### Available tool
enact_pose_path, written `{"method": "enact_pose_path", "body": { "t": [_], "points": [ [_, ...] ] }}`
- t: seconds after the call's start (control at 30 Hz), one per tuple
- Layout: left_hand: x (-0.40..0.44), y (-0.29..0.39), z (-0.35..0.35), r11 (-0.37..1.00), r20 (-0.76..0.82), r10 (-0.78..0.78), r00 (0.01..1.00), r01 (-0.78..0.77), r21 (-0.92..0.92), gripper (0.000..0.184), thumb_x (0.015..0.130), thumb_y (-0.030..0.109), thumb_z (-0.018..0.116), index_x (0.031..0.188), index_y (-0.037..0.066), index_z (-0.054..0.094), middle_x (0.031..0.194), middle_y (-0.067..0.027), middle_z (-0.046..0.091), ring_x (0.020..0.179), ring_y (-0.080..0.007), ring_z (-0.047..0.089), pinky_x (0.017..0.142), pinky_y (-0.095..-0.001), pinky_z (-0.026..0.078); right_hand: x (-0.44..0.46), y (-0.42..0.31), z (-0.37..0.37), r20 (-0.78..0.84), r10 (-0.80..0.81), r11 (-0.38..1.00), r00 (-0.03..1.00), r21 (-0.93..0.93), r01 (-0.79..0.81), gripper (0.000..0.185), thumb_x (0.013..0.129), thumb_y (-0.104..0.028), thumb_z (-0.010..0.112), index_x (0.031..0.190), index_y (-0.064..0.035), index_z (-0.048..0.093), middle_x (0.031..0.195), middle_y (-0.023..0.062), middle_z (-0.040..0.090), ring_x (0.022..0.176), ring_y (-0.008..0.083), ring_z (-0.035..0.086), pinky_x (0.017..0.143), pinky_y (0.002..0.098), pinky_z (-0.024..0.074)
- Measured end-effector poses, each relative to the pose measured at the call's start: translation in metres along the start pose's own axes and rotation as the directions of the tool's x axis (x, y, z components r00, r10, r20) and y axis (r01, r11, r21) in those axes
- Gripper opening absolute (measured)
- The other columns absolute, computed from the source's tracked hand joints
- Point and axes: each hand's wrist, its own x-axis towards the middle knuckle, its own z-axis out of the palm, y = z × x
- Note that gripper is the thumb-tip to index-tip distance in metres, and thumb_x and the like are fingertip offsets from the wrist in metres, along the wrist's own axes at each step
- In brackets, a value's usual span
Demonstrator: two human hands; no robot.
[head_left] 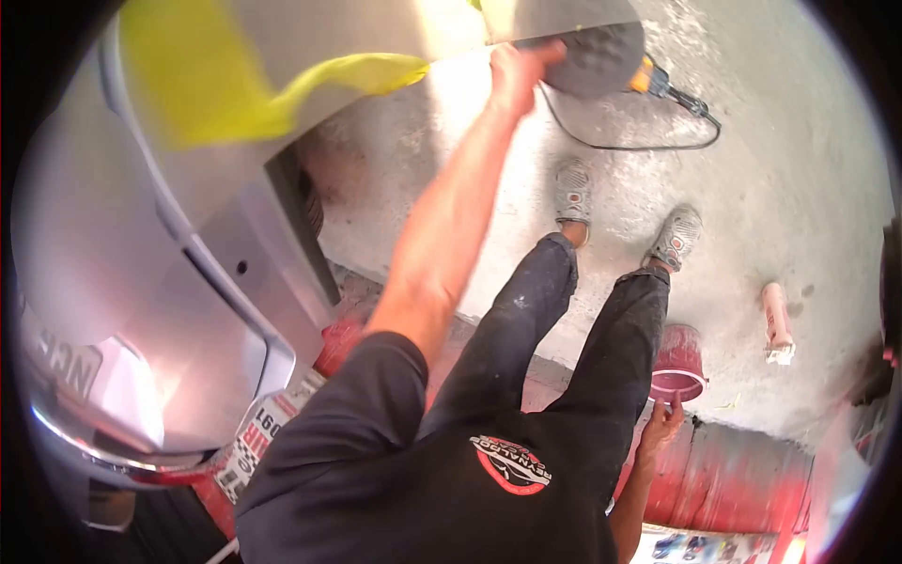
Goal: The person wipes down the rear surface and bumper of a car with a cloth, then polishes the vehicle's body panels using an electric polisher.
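Observation:
My left hand [521, 77] reaches up along the silver car panel [348, 28], by the panel's edge. A finger points over a dark, dimpled round pad [601, 64]. The hand is blurred, and what it grips, if anything, is unclear. Yellow sheet-like material [193, 70] lies over the panel, with a loose strip trailing towards my left hand. My right hand [663, 425] hangs low on the other side, its visible fingers loosely stretched. Its fingertips overlap the rim of a red bucket [678, 352]; I cannot tell whether they touch.
An orange-yellow part [643, 75] shows beside the pad, with a black cord [639, 148] looping nearby. My shoes [675, 240] stand on the concrete floor [799, 188]. A pinkish bottle-like object [776, 320] is farther right. The car's bumper [122, 461] curves along the left.

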Motion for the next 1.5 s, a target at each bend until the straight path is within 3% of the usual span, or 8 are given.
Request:
{"method": "enact_pose_path", "body": {
  "t": [0.07,0.4,0.53,0.7,0.83,1.23,1.33,1.5],
  "points": [
    [-0.074,0.009,0.002,0.987,-0.036,0.020,0.999,-0.025,-0.162,0.035,0.080,0.009,0.083,0.109,-0.006,0.070,0.100,-0.0113,0.075,0.087,-0.0190,0.069,0.079,-0.0332,0.055,0.010,-0.027,-0.018,0.077,0.019,1.000,0.997,-0.001,-0.019,0.048,0.099,-0.025,0.068,0.141,-0.0040,0.060,0.122,0.0163,0.061,0.101,0.0243,0.060,0.086,0.0376,0.0513],
    [-0.370,0.050,-0.050,0.982,-0.295,-0.088,0.951,0.133,0.135,0.038,0.073,0.018,0.085,0.092,-0.004,0.061,0.089,-0.0227,0.066,0.084,-0.0400,0.065,0.076,-0.0456,0.052,0.042,-0.141,-0.088,0.314,-0.377,0.926,0.871,0.154,0.345,0.051,0.095,-0.019,0.071,0.143,-0.0060,0.058,0.134,0.0156,0.053,0.115,0.0287,0.056,0.094,0.0410,0.0509],
    [-0.488,0.096,-0.101,0.972,-0.311,-0.121,0.943,0.175,0.154,0.037,0.073,0.017,0.085,0.093,-0.003,0.063,0.088,-0.0211,0.066,0.082,-0.0363,0.066,0.074,-0.0437,0.052,0.049,-0.181,-0.094,0.501,-0.706,0.533,0.501,-0.091,0.841,0.093,0.081,-0.038,0.084,0.158,-0.0103,0.040,0.151,0.0254,0.041,0.136,0.0437,0.042,0.112,0.0513,0.0391],
    [-0.620,0.147,-0.177,0.990,-0.290,-0.132,0.948,0.142,0.014,0.036,0.075,0.014,0.086,0.100,-0.003,0.066,0.086,-0.0156,0.069,0.079,-0.0215,0.070,0.071,-0.0351,0.053,0.018,-0.227,-0.060,0.666,-0.741,0.124,0.081,0.017,0.992,0.137,0.060,-0.064,0.087,0.162,-0.0024,0.021,0.161,0.0309,0.029,0.146,0.0501,0.029,0.122,0.0580,0.0238],
    [-0.707,0.186,-0.246,0.898,-0.266,-0.355,0.896,0.248,-0.362,0.031,0.080,0.009,0.085,0.102,-0.003,0.067,0.086,-0.0082,0.072,0.081,-0.0117,0.069,0.072,-0.0296,0.054,-0.060,-0.251,-0.043,0.790,-0.605,0.002,-0.097,0.123,0.992,0.127,0.058,-0.054,0.093,0.158,-0.0042,0.033,0.149,0.0226,0.049,0.139,0.0457,0.041,0.119,0.0559,0.0295],
    [-0.842,0.127,-0.451,0.832,-0.382,-0.377,0.844,0.127,-0.541,0.040,0.077,0.005,0.080,0.114,-0.004,0.068,0.094,-0.0084,0.074,0.087,-0.0141,0.070,0.079,-0.0294,0.054,-0.255,-0.207,0.072,0.863,-0.460,-0.023,-0.206,0.221,0.975,0.084,0.077,-0.024,0.085,0.149,-0.0137,0.045,0.107,0.0236,0.070,0.101,0.0435,0.069,0.087,0.0489,0.0577],
    [-0.894,0.132,-0.504,0.860,-0.482,-0.347,0.804,0.067,-0.507,0.044,0.077,0.005,0.079,0.118,-0.003,0.067,0.108,-0.0116,0.072,0.096,-0.0185,0.070,0.087,-0.0330,0.053,-0.321,-0.205,0.069,0.889,-0.417,-0.018,-0.191,0.202,0.979,0.082,0.077,-0.020,0.080,0.150,-0.0136,0.043,0.110,0.0242,0.070,0.102,0.0435,0.069,0.087,0.0498,0.0575],
    [-0.980,0.074,-0.532,0.652,-0.885,-0.126,0.449,-0.635,-0.415,0.062,0.102,0.053,0.049,0.130,-0.001,0.060,0.123,-0.0156,0.063,0.113,-0.0222,0.060,0.098,-0.0372,0.048,-0.447,-0.222,0.054,0.906,-0.298,-0.055,-0.300,0.297,0.953,0.086,0.078,-0.021,0.078,0.152,-0.0078,0.036,0.110,0.0256,0.069,0.102,0.0453,0.068,0.087,0.0510,0.0568]
  ]
}}
